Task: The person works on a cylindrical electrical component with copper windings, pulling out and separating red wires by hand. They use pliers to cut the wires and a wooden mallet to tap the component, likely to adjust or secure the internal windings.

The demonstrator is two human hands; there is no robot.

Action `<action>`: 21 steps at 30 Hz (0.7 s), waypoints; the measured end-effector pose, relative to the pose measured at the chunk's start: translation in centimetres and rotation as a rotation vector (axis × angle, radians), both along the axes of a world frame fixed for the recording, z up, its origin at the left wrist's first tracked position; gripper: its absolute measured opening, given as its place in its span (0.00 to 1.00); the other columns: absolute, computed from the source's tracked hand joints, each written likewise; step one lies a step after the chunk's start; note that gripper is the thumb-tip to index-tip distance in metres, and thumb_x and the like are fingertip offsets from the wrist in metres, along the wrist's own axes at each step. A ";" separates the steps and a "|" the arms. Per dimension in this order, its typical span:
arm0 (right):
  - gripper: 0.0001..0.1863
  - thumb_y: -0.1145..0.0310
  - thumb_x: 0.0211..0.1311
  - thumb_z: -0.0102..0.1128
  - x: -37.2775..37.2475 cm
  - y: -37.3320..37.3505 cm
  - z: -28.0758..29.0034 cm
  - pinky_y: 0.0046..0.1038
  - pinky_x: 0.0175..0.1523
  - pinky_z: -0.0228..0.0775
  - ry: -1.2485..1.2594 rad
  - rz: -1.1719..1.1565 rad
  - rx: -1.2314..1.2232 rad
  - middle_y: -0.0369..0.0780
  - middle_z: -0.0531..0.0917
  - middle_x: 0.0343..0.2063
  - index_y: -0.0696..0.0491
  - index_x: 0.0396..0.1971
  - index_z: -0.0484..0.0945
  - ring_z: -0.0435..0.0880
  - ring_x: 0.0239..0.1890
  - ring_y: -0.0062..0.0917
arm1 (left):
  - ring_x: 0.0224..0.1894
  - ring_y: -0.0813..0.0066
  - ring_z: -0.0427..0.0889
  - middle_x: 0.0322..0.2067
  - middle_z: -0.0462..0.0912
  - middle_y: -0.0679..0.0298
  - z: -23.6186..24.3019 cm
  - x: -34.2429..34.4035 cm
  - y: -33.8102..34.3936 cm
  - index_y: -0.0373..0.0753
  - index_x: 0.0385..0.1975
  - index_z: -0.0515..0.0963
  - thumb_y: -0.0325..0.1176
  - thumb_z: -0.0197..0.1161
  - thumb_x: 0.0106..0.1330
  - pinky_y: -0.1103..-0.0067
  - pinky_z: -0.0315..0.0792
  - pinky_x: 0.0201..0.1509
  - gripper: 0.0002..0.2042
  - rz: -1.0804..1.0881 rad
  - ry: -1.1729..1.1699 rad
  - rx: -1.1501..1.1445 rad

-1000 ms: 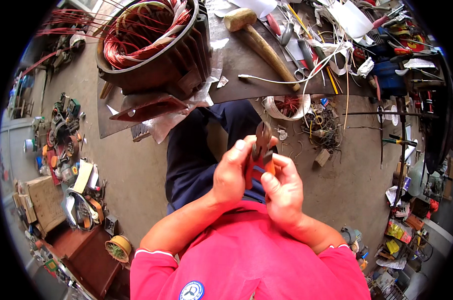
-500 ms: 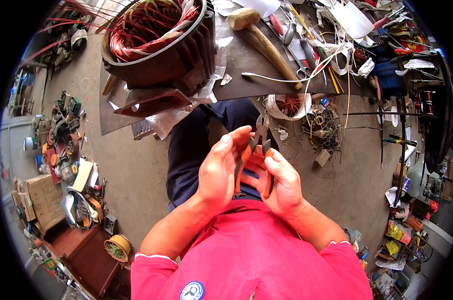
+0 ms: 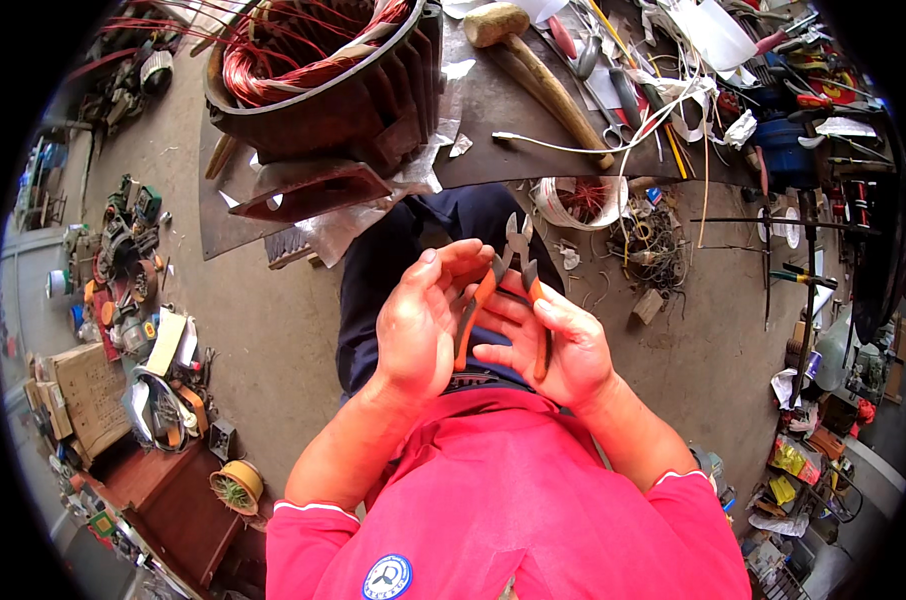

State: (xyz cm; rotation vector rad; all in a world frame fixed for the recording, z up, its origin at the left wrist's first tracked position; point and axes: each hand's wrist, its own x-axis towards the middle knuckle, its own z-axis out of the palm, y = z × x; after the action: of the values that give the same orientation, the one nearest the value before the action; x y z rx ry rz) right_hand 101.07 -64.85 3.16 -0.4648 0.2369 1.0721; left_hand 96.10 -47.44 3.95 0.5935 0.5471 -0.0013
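Observation:
In front of my lap, both hands hold a pair of cutting pliers (image 3: pixel 476 308) with orange and dark handles. Its jaws point away from me and are spread apart, and the handles stand wide in a V. The left handle lies against the fingers of my left hand (image 3: pixel 416 325), whose palm faces inward. My right hand (image 3: pixel 575 352) has its thumb on the right handle, with the other fingers stretched behind the tool. Beyond my hands, a dark finned motor housing (image 3: pixel 323 135) stands on the workbench, with red copper windings (image 3: pixel 263 85) inside and loose wire ends fanning left.
A wooden mallet (image 3: pixel 548 85) lies on the dark bench top (image 3: pixel 473 165), beside scissors (image 3: pixel 616 132), white cords and scattered hand tools. A white bucket (image 3: pixel 548 205) with red wire stands below the bench edge, near a tangle of wire (image 3: pixel 653 245). A potted plant (image 3: pixel 237 487) sits lower left.
The pliers have opened: their handles and jaws are farther apart. My left hand has moved left and my right hand slightly right. The view has shifted a little.

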 end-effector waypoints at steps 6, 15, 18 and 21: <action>0.32 0.59 0.69 0.51 0.4 1.0 -0.1 0.46 0.69 0.61 -0.037 -0.042 0.076 0.50 0.66 0.68 0.53 0.70 0.59 0.64 0.70 0.42 | 0.55 0.67 0.77 0.51 0.80 0.56 -0.1 -0.3 -0.4 0.32 0.53 0.74 0.43 0.43 0.76 0.71 0.67 0.63 0.21 0.107 0.043 0.057; 0.31 0.65 0.66 0.57 -0.1 2.2 -0.2 0.45 0.64 0.69 -0.022 -0.030 -0.020 0.44 0.73 0.59 0.46 0.68 0.60 0.75 0.61 0.36 | 0.48 0.71 0.80 0.50 0.79 0.59 -1.1 -0.8 -2.0 0.36 0.56 0.71 0.42 0.43 0.77 0.76 0.75 0.52 0.19 0.022 0.091 0.221; 0.24 0.65 0.68 0.57 1.0 1.8 0.2 0.44 0.47 0.79 -0.044 -0.056 -0.216 0.40 0.78 0.50 0.45 0.63 0.66 0.81 0.50 0.36 | 0.55 0.75 0.74 0.52 0.78 0.64 -1.8 -1.2 -0.9 0.39 0.53 0.74 0.38 0.50 0.75 0.74 0.67 0.59 0.14 0.132 0.042 0.214; 0.23 0.66 0.69 0.56 2.9 1.6 1.7 0.30 0.32 0.71 -0.204 -0.101 -0.268 0.38 0.76 0.44 0.49 0.61 0.65 0.78 0.33 0.26 | 0.55 0.76 0.75 0.52 0.79 0.65 -2.3 -2.0 0.8 0.40 0.51 0.75 0.37 0.53 0.74 0.74 0.67 0.59 0.12 0.115 0.049 0.176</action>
State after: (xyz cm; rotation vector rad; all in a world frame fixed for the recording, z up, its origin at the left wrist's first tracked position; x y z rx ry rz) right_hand 103.99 -63.22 4.83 -0.7903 0.2213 0.8905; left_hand 94.06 -46.65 1.67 0.7346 0.6320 0.1424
